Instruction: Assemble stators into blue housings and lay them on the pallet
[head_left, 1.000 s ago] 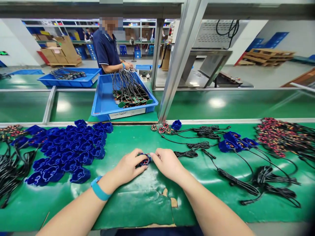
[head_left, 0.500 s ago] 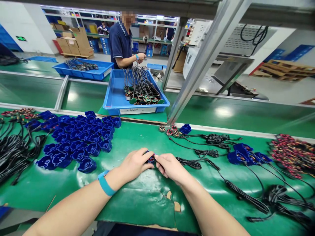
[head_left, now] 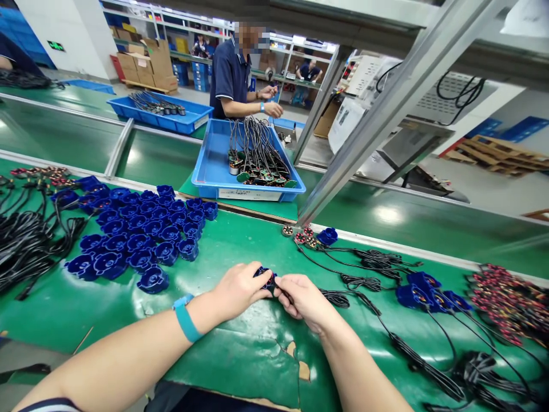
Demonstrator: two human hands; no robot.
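My left hand (head_left: 240, 290) is closed around a small blue plastic housing (head_left: 262, 271) and steadies it just above or on the green bench; I cannot tell which. Inside the housing shows a round part with red and dark copper-like windings, partly covered by my fingers. My right hand (head_left: 302, 298) pinches a black cable (head_left: 283, 290) at the housing's right side. Where that cable runs behind the hand is hidden. Beyond my right hand lies a bundled black cable (head_left: 335, 298). A teal wristband (head_left: 187, 320) is on my left wrist.
Many blue housings (head_left: 139, 226) stand grouped at left, beside a pile of black cables (head_left: 32, 246). Several wound rings (head_left: 300, 237) lie at the back. At right are housings with cables (head_left: 414, 294) and a red heap (head_left: 501, 303). Across the divider, a co-worker (head_left: 231, 74) stands behind a blue tray (head_left: 270, 194).
My view has shifted slightly. Both hands stay together at the housing, the right still pinching beside it. The co-worker's hands have moved apart.
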